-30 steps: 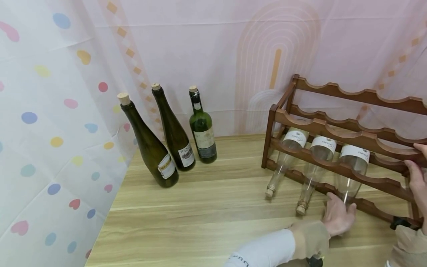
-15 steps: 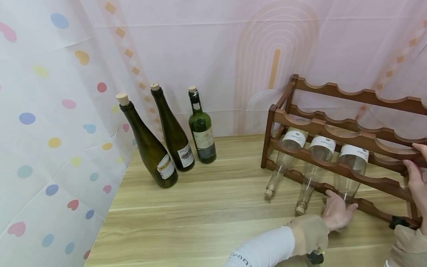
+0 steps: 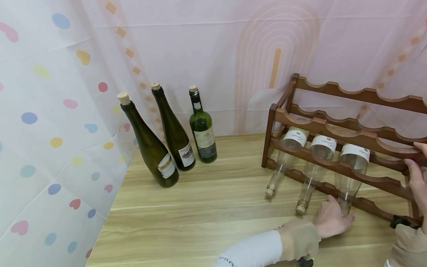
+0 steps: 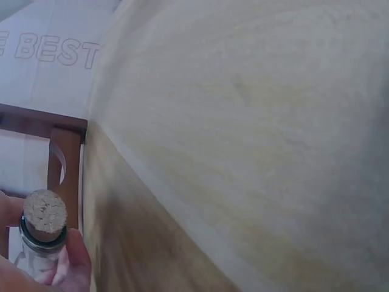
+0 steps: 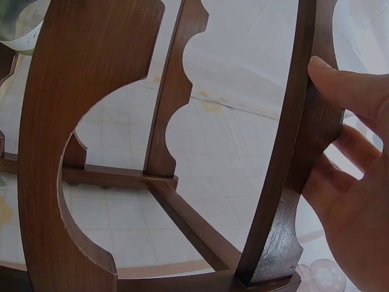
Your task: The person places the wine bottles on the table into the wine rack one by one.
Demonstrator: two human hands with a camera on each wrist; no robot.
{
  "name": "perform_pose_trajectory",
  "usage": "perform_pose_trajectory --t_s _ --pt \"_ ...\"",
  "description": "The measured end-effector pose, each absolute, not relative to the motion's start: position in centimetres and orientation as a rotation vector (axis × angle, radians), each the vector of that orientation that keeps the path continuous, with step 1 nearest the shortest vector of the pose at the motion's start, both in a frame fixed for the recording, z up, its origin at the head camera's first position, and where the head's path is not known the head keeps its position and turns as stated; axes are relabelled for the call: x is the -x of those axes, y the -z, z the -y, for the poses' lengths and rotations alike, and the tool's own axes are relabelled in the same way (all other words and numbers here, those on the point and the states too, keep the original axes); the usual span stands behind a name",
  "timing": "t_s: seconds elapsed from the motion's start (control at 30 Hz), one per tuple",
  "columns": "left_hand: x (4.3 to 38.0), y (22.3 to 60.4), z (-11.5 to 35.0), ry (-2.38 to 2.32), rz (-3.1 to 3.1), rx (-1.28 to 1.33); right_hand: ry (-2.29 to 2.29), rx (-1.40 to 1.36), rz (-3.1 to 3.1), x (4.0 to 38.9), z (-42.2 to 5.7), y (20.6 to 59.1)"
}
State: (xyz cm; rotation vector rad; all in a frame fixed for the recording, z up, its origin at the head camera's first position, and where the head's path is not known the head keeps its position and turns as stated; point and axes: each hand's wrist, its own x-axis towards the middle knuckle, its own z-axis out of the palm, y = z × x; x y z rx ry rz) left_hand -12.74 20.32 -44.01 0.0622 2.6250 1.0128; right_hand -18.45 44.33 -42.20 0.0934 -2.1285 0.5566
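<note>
A wooden wine rack [image 3: 383, 183] stands at the right of the head view, with three clear, white-labelled bottles lying in its lower tier, necks forward. My left hand [image 3: 333, 220] holds the neck of the rightmost clear bottle [image 3: 350, 163], hiding its end in the head view. In the left wrist view, fingers and thumb sit around that neck, just below its cork [image 4: 45, 213]. My right hand [image 5: 355, 164] grips a rail at the rack's right end, thumb on one side and fingers on the other. The middle clear bottle [image 3: 313, 170] lies just left of my left hand.
Three dark corked wine bottles stand upright on the table's left: a brownish one [image 3: 146, 148], another [image 3: 175, 133] beside it, and a green one [image 3: 202, 129]. The leftmost clear bottle [image 3: 283, 163] points out of the rack. A patterned cloth [image 3: 186, 48] hangs behind.
My left hand has shifted slightly left and toward me along the bottle, so more of its neck shows. My right hand stays on the rack, and the other bottles keep their places.
</note>
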Motion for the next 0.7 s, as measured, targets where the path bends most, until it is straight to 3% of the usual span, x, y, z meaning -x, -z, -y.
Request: perform_pose_trajectory --t_s 0.7 --pt "13.1 44.1 -19.2 -1.173 -2.491 -0.171 -0.573 -0.083 2.089 17.8 -42.9 41.2"
